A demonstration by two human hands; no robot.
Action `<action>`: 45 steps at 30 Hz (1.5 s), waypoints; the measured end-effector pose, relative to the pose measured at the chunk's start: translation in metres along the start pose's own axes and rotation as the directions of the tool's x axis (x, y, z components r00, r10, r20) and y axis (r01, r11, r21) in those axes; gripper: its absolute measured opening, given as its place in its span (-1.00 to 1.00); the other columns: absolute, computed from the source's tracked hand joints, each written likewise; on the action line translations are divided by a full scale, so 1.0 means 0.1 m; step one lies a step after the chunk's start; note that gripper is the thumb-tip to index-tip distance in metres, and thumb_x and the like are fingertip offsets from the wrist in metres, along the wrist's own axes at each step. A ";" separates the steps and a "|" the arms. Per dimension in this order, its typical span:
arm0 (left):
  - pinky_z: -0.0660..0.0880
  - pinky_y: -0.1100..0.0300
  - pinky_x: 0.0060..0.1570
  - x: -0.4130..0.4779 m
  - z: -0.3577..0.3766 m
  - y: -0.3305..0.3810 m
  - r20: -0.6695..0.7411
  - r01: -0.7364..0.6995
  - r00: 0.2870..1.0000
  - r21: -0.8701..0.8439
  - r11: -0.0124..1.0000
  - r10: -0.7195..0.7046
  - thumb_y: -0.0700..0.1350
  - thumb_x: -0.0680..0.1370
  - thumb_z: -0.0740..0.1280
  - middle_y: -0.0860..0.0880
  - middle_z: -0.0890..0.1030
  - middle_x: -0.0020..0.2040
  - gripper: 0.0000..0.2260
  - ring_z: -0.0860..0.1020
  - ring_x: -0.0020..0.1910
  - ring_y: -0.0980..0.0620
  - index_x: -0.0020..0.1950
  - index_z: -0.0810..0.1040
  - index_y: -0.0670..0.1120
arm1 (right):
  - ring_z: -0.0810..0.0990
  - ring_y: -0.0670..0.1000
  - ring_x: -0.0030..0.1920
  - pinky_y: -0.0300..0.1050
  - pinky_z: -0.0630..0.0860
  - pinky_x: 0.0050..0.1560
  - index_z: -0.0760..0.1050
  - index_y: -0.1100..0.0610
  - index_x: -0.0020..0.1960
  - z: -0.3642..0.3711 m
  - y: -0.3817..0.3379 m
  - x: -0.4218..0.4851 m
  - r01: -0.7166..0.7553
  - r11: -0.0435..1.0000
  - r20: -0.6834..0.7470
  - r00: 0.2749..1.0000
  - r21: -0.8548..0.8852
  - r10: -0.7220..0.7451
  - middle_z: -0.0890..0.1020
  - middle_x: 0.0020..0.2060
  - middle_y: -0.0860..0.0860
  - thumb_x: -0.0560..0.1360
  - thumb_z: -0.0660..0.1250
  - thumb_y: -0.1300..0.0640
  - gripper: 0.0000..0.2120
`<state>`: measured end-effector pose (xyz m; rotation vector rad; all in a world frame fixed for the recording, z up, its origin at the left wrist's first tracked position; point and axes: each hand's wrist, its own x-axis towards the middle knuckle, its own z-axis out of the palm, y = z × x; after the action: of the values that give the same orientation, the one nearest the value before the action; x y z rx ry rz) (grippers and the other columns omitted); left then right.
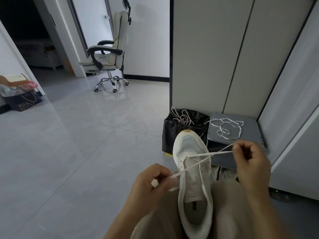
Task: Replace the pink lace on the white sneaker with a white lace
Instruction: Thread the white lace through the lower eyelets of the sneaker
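The white sneaker (193, 183) rests between my knees, toe pointing away from me. A pale lace (212, 154) with a faint pink tint runs through its front eyelets and crosses over the tongue. My left hand (151, 185) pinches one end of that lace to the left of the shoe. My right hand (250, 163) pinches the other end, pulled out to the right and up. A white lace (227, 126) lies loose on a grey board (250, 133) beyond the shoe. A tangled pinkish lace (183, 117) lies on a black bag (174, 133).
Grey cabinet panels (215, 57) stand right behind the bag and board. An office chair (108, 56) stands at the back on the tiled floor (77, 144). A dark shopping bag (24, 100) with clutter sits at the far left.
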<state>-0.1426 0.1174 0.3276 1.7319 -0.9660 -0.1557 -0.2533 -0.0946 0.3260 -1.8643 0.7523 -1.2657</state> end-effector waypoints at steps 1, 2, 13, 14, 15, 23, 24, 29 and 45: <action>0.38 0.45 -0.27 0.00 -0.02 -0.01 -0.035 0.033 0.999 -0.018 0.999 -0.034 0.05 0.36 0.40 0.19 0.57 -0.33 -0.93 0.49 -0.32 0.20 -0.31 0.54 0.14 | 0.53 -0.13 -0.22 -0.48 0.42 -0.18 0.47 0.14 -0.09 0.00 0.02 0.01 -0.029 0.999 0.007 1.000 -0.025 0.029 0.55 -0.21 0.07 0.47 0.34 0.15 -0.92; 0.38 0.44 -0.29 0.02 -0.03 -0.02 -0.087 0.061 0.994 -0.011 0.998 -0.061 -0.07 0.39 0.44 0.17 0.57 -0.36 -0.85 0.49 -0.34 0.19 -0.34 0.53 0.10 | 0.52 -0.05 -0.22 -0.40 0.45 -0.15 0.47 0.15 -0.07 0.03 0.03 0.00 -0.028 0.998 0.009 1.000 -0.062 0.029 0.53 -0.17 0.08 0.48 0.34 0.15 -0.91; 0.42 0.41 -0.21 0.50 0.35 0.69 -0.119 -0.104 0.987 0.027 0.994 0.106 -0.15 0.40 0.47 0.10 0.55 -0.22 -0.89 0.50 -0.19 0.17 -0.18 0.57 0.00 | 0.41 -0.19 -0.38 -0.23 0.45 -0.13 0.51 -0.05 -0.52 0.45 -0.66 -0.44 -0.318 0.948 0.708 0.677 0.035 0.201 0.47 -0.56 -0.10 0.25 0.39 0.06 -0.82; 0.41 0.43 -0.17 0.53 0.36 0.69 -0.092 -0.114 0.989 -0.010 0.993 0.112 -0.08 0.38 0.48 0.12 0.54 -0.15 -0.84 0.50 -0.15 0.20 -0.10 0.56 0.05 | 0.42 -0.18 -0.44 -0.35 0.44 -0.25 0.49 0.02 -0.49 0.39 -0.67 -0.39 -0.349 0.933 0.657 0.725 0.092 0.206 0.48 -0.59 -0.05 0.37 0.39 0.17 -0.73; 0.41 0.44 -0.12 0.55 0.35 0.66 -0.073 -0.117 0.991 -0.041 0.992 0.114 0.01 0.37 0.45 0.13 0.53 -0.08 -0.78 0.50 -0.10 0.23 -0.02 0.52 0.12 | 0.45 -0.17 -0.49 -0.40 0.41 -0.38 0.51 0.06 -0.40 0.32 -0.66 -0.34 -0.368 0.911 0.580 0.789 0.184 0.202 0.52 -0.57 -0.02 0.47 0.33 0.26 -0.71; 0.53 0.19 -0.14 0.12 0.24 0.08 0.219 0.132 0.967 -0.001 0.991 -0.129 -0.03 0.45 0.34 0.20 0.62 -0.30 -0.82 0.58 -0.29 0.18 -0.18 0.60 0.29 | 0.52 -0.16 -0.45 -0.36 0.46 -0.45 0.65 0.08 -0.36 -0.05 -0.32 0.02 -0.521 0.402 0.366 0.839 0.753 0.402 0.61 -0.44 -0.02 0.39 0.25 0.07 -0.75; 0.49 0.25 -0.19 0.10 0.19 0.05 0.159 0.157 0.977 -0.097 0.983 -0.141 -0.16 0.47 0.35 0.16 0.61 -0.34 -0.74 0.55 -0.33 0.17 -0.21 0.63 0.24 | 0.52 -0.17 -0.45 -0.36 0.47 -0.44 0.65 0.07 -0.36 -0.07 -0.26 0.04 -0.513 0.403 0.339 0.838 0.758 0.428 0.61 -0.43 -0.03 0.43 0.22 0.09 -0.72; 0.42 0.35 -0.29 0.16 0.15 0.01 -0.107 0.175 0.975 -0.179 0.968 -0.196 -0.32 0.47 0.36 0.07 0.60 -0.37 -0.69 0.52 -0.38 0.16 -0.27 0.61 0.10 | 0.52 -0.16 -0.46 -0.35 0.47 -0.45 0.66 0.06 -0.37 0.01 -0.24 -0.02 -0.554 0.466 0.384 0.826 0.690 0.413 0.62 -0.45 0.00 0.37 0.30 0.04 -0.77; 0.33 0.29 -0.37 0.18 0.45 0.05 -0.094 -0.197 0.944 0.605 0.771 0.315 -0.04 0.46 0.18 0.12 0.52 -0.36 -0.83 0.41 -0.46 0.12 -0.27 0.53 0.01 | 0.41 -0.15 -0.58 -0.28 0.38 -0.47 0.55 0.18 -0.37 -0.12 -0.39 -0.12 -0.376 0.924 0.474 0.804 -0.061 0.359 0.52 -0.58 0.02 0.52 0.22 -0.08 -0.57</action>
<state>-0.1574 0.0713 0.3201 2.0972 -1.1744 0.5451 -0.2663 -0.0668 0.3550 -1.7845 0.7597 -0.5313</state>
